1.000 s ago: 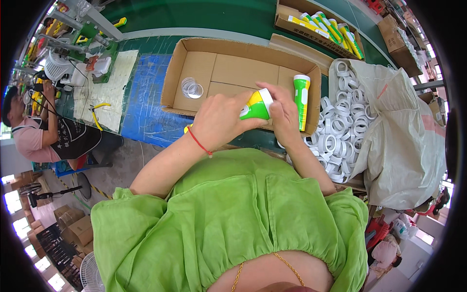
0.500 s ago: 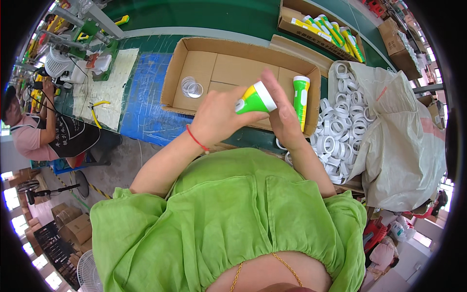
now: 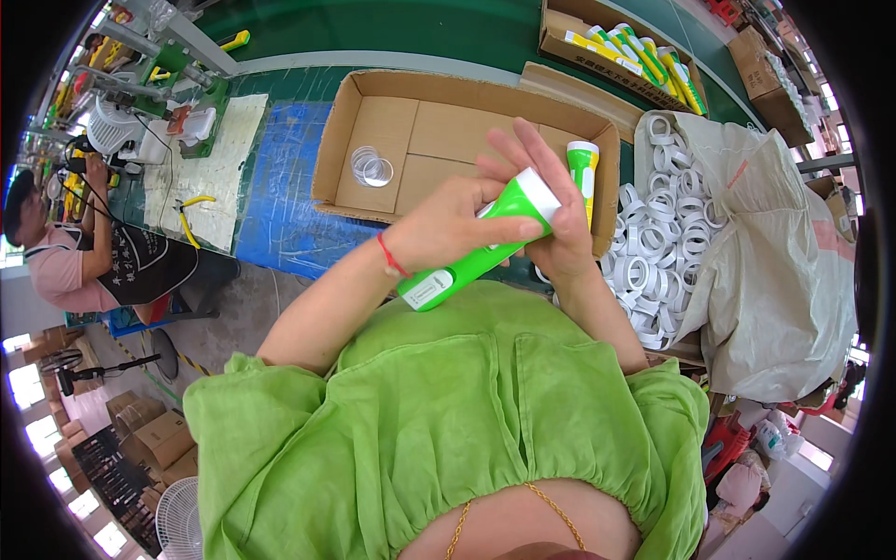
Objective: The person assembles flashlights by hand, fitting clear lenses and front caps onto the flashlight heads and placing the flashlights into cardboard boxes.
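My left hand [image 3: 443, 224] is wrapped round the middle of a green flashlight [image 3: 471, 268], its thumb along the body. The flashlight slants, tail end down toward my shirt and white-rimmed head up to the right. Against that head rests the palm of my right hand [image 3: 571, 224], with its fingers stretched out. Beyond my hands lies a cardboard box [image 3: 457, 126] holding a small group of thin clear discs [image 3: 371, 168]. A second green-and-yellow flashlight [image 3: 582, 173] stands out at the box's right side, partly hidden by my right hand.
Many white plastic rings [image 3: 658, 243] spill from a pale woven sack [image 3: 775, 243] on the right. Another carton [image 3: 583, 51] with several flashlights sits at the back right. Yellow-handled pliers [image 3: 191, 215] lie at left near a bench press [image 3: 201, 121]. A co-worker [image 3: 70, 252] sits at far left.
The flashlight has turned, so its long body now shows below my left hand. My right palm has come onto its white head from just beside it.
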{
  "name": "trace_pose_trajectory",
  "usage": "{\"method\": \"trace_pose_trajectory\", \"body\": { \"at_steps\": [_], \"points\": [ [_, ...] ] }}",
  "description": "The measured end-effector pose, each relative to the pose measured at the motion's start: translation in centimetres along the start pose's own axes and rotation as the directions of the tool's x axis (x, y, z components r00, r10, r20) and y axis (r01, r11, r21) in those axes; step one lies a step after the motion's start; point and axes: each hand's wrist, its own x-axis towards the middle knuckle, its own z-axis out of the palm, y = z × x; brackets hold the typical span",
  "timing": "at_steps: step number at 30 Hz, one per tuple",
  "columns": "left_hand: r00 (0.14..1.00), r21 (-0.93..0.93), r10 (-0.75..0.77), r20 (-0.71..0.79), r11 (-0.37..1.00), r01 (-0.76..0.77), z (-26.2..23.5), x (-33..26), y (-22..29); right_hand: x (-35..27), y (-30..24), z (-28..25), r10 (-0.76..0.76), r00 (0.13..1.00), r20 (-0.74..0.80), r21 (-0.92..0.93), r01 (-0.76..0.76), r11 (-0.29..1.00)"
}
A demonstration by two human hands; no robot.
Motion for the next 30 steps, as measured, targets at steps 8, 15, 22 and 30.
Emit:
{"method": "trace_pose_trajectory", "body": {
  "at_steps": [8, 15, 22, 30],
  "points": [
    [0.994, -0.101, -0.108, -0.031, 0.989, 0.104, -0.1, 1.3, -1.8, 0.4, 0.6, -0.5, 0.322, 0.919, -0.226, 0.128, -0.3, 0.945],
    [0.969, -0.35, 0.189, -0.162, 0.907, -0.235, -1.7, 2.5, -4.0, -0.2, 2.6, -0.9, 0.171, 0.95, -0.261, 0.216, -0.115, 0.97],
    [0.873, -0.47, 0.346, -0.342, 0.742, -0.478, -4.3, 1.6, -1.4, -2.2, 1.1, -0.1, 0.707, 0.707, 0.017, -0.293, -0.672, 0.68],
    [0.902, -0.574, 0.418, -0.107, 0.715, -0.399, -5.5, 0.7, -1.5, -2.1, -0.5, 0.2, 0.688, 0.686, 0.237, 0.01, -0.71, 0.704]
  ]
}}
